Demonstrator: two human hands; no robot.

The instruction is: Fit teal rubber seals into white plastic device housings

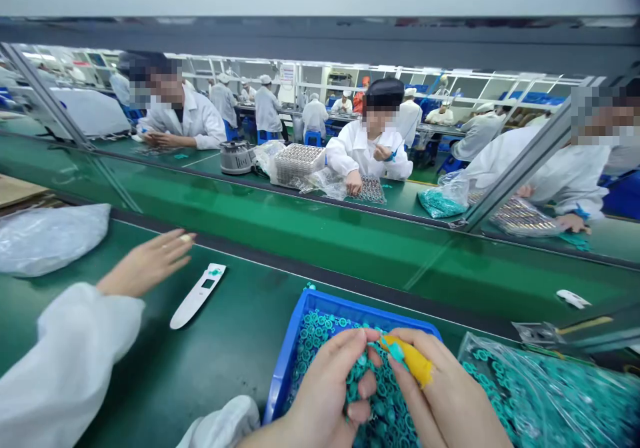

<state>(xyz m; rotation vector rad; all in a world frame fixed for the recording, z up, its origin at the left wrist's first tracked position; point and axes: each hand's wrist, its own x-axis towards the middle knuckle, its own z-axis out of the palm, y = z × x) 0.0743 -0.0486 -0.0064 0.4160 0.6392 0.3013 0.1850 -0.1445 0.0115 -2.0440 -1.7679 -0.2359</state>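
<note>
Above the blue bin [283, 361], the right hand [445, 375] pinches 1 teal plastic piece [397, 351]; the left hand [320, 381] curls close, grip unclear. Fingertip work seems underway, its next move needing steadiness. Left of the bin lies 1 white casing [193, 305].

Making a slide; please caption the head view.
Right hand holds a teal piece beside the left hand, over a blue tray of teal parts.
</note>
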